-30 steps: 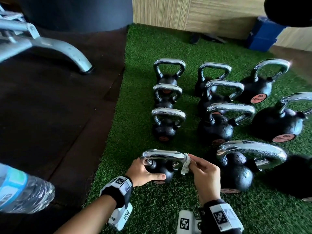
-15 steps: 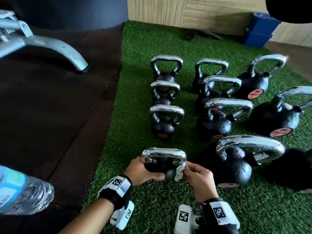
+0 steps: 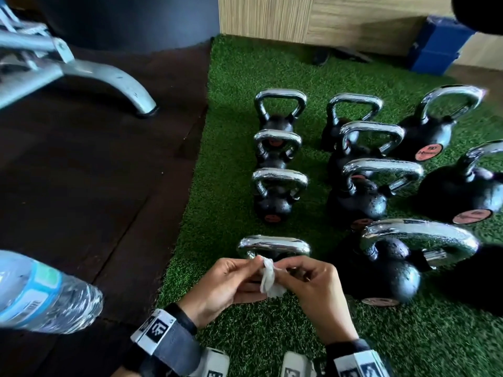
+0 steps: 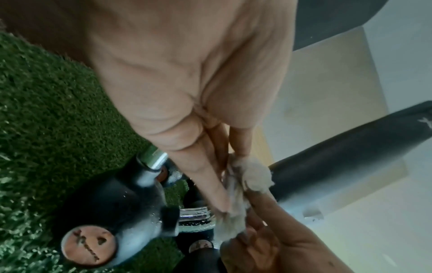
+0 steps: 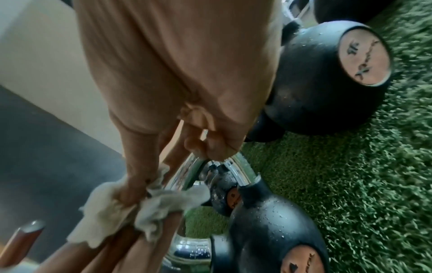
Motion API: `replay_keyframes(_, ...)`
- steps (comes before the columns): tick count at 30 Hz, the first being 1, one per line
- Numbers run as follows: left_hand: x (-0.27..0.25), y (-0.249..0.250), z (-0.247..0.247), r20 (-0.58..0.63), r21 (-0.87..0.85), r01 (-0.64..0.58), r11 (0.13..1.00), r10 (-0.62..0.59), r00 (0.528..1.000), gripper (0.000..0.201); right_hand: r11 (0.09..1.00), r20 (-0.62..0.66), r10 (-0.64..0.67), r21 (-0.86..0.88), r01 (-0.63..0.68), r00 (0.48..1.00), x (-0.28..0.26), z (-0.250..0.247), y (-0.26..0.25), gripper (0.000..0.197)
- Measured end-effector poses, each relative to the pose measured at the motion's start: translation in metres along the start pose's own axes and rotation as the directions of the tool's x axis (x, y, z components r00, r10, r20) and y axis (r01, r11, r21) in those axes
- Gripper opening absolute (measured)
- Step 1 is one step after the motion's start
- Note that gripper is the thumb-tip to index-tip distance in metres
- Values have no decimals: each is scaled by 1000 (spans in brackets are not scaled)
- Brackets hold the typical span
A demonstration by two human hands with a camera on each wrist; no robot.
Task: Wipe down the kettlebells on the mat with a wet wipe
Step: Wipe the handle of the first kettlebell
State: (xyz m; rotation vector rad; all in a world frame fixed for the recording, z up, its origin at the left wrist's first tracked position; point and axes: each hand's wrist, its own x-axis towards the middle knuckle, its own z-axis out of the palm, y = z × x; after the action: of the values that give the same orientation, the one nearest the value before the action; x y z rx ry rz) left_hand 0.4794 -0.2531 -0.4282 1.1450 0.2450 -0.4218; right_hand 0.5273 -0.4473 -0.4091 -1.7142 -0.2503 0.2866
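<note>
Several black kettlebells with chrome handles stand in rows on the green turf mat. The nearest small kettlebell is just beyond my hands, its body mostly hidden behind them. A crumpled white wet wipe hangs between my hands above the mat. My left hand pinches its upper left part, and my right hand pinches its right side. Neither hand touches the kettlebell. The left wrist view shows the wipe between fingertips; the right wrist view shows the wipe bunched beside the chrome handle.
A larger wet kettlebell stands close on the right. A clear water bottle looms blurred at the lower left. Dark rubber floor lies left of the mat, with a grey machine leg on it. A blue box is far right.
My left hand let go of the nearest kettlebell's body. Both hands came back toward me off the kettlebell and now hold the wipe between them.
</note>
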Motion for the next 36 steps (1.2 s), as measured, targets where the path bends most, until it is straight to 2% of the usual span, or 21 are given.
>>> replay_keyframes(3,-2,1,5,-47,-60,-59,996,56,997,42,993,-41,-4,-121,-1,999,3,4,-1,12)
replay_keyframes(5,-3,2,7,-105,-52,-104,993,98,990,38,982,39,-16,-186,23,999,3,-2,-1,15)
replay_keyframes(7,-4,5,8,-180,56,-205,977,211,961,32,990,77,-20,-140,30,997,4,-11,5,19)
replay_keyframes(9,-4,10,8,-244,274,-348,896,415,877,27,998,-122,23,-57,-30,992,7,-21,21,20)
replay_keyframes(11,0,17,11,-251,494,-442,749,609,752,28,982,-346,113,-105,-159,932,15,-26,41,30)
replay_keyframes(12,4,20,14,-233,602,-451,659,685,690,27,967,-361,170,-119,-227,917,20,-26,49,39)
replay_keyframes(14,13,23,22,-135,807,-398,436,793,594,25,950,-249,281,-62,-305,927,31,-19,60,49)
replay_keyframes(15,17,24,26,-64,879,-351,323,809,585,25,944,-187,312,-52,-327,931,36,-13,65,50)
replay_keyframes(17,22,24,31,83,957,-267,109,782,618,27,922,-189,331,-144,-359,925,46,-1,73,46)
replay_keyframes(18,23,23,31,138,968,-250,31,766,628,28,907,-234,323,-201,-370,917,49,4,76,46)
replay_keyframes(19,23,23,28,158,969,-245,1,762,628,28,896,-282,307,-237,-377,909,51,7,80,46)
replay_keyframes(22,18,26,12,41,961,-242,133,798,602,26,894,-330,295,-237,-381,897,50,9,86,41)
replay_keyframes(23,17,27,8,24,958,-243,150,806,592,25,896,-328,295,-230,-379,897,49,9,87,39)
replay_keyframes(26,15,24,13,162,963,-269,11,774,612,26,892,-334,302,-231,-388,893,48,8,87,37)
replay_keyframes(27,16,22,14,174,960,-280,7,767,617,28,891,-334,304,-233,-391,892,48,8,87,36)
replay_keyframes(28,16,20,12,145,957,-286,48,775,616,30,892,-330,302,-235,-387,895,49,8,87,36)
replay_keyframes(29,15,19,8,75,946,-294,136,791,608,29,893,-326,300,-236,-384,897,49,8,88,36)
replay_keyframes(31,16,16,-6,-129,882,-290,370,784,608,26,891,-329,310,-226,-393,892,49,8,89,36)
replay_keyframes(32,16,15,-13,-216,854,-253,455,753,622,25,890,-330,319,-217,-401,888,49,8,90,37)
replay_keyframes(34,16,12,-22,-292,845,-173,507,706,645,26,889,-334,333,-201,-412,882,49,8,91,39)
replay_keyframes(36,16,7,-24,-282,835,-199,512,711,645,27,887,-339,340,-195,-419,877,49,7,93,39)
